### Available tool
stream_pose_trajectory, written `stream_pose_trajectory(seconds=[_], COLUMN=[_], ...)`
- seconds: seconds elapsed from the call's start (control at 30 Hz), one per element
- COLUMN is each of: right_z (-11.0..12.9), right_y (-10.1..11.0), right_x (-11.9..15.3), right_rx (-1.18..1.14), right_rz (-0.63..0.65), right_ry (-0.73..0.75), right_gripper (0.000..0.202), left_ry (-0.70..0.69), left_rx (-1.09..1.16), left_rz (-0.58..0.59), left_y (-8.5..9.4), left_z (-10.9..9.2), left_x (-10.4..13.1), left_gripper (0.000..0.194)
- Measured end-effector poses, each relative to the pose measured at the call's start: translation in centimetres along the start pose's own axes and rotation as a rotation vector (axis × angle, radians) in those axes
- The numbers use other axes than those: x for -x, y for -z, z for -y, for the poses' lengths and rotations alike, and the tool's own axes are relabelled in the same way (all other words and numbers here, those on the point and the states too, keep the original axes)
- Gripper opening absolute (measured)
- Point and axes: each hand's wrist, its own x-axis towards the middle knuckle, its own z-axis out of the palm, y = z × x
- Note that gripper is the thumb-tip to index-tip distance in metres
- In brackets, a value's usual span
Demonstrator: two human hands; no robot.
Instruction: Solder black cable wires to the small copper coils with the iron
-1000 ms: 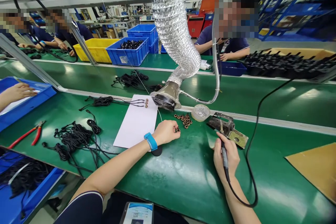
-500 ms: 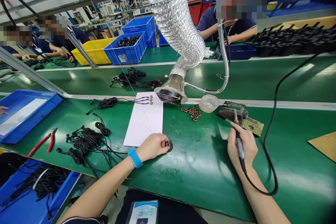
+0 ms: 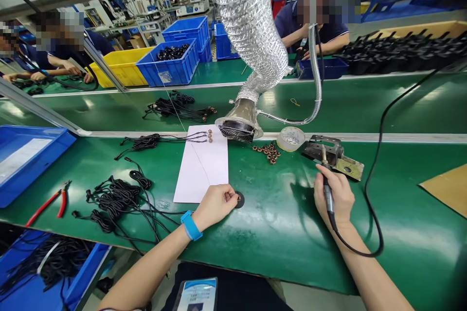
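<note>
My left hand (image 3: 219, 202), with a blue wristband, is closed at a small copper-coloured part (image 3: 239, 198) on a round black pad (image 3: 241, 202). Its fingertips touch or nearly cover the part. In my right hand (image 3: 336, 194) is a soldering iron (image 3: 329, 198), tip pointing up and away from me. The tip is near the metal iron stand (image 3: 328, 150). Between the hands and the fan lies a pile of small copper-coloured parts (image 3: 270, 152). Beside it sits a round tub (image 3: 291, 139) of silvery material. A white sheet (image 3: 199, 170) lies beyond my left hand, with cable ends on it.
A fan (image 3: 238, 129) on a silver duct (image 3: 251, 24) hangs over the bench. Black cables (image 3: 118, 197) and red-handled cutters (image 3: 62, 201) lie at left. Blue trays (image 3: 32, 155) stand at the left edge. The iron's cord (image 3: 377, 175) loops at right. Co-workers sit opposite.
The view has shifted slightly. My left hand stays at the black pad, its fingers slightly moved over the copper-coloured part. My right hand still holds the iron near the stand.
</note>
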Motion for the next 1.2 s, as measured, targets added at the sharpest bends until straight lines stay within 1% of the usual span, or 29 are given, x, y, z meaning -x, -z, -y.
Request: stream_pose_trajectory(seconds=[0.13, 0.23, 0.43, 0.6, 0.67, 0.8, 0.9, 1.07, 1.2], right_z=[0.1, 0.3, 0.6, 0.8, 0.9, 1.1, 1.1, 0.9, 1.0], right_y=[0.1, 0.2, 0.6, 0.9, 1.0, 1.0, 1.0, 1.0, 1.1], right_x=[-0.2, -0.3, -0.5, -0.7, -0.9, -1.0, -1.1, -1.0, -1.0], right_rx=[-0.001, -0.024, -0.066, -0.074, -0.081, -0.099, -0.106, -0.112, -0.121], right_rz=[-0.008, -0.005, -0.011, -0.016, -0.008, -0.007, -0.002, 0.008, 0.019], right_ry=[0.006, 0.001, -0.033, -0.06, -0.075, -0.093, -0.104, -0.113, -0.126], right_gripper=[0.03, 0.03, 0.03, 0.028, 0.029, 0.029, 0.029, 0.03, 0.031], left_ry=[0.063, 0.072, 0.111, 0.131, 0.105, 0.038, 0.025, 0.025, -0.021], left_rx=[0.041, 0.048, 0.08, 0.121, 0.087, -0.063, -0.13, -0.127, -0.129], left_rz=[0.039, 0.044, 0.027, 0.009, 0.018, 0.026, 0.046, 0.045, 0.091], left_y=[0.4, 0.5, -0.6, -1.2, -1.0, 0.0, 0.7, 1.2, 1.6], left_z=[0.2, 0.3, 0.3, 0.4, 0.3, -0.5, -1.1, -1.4, -1.6], left_x=[0.3, 0.8, 1.8, 1.8, 1.6, 1.3, 1.0, 0.6, 0.2], left_gripper=[0.024, 0.026, 0.023, 0.017, 0.019, 0.02, 0.018, 0.015, 0.018])
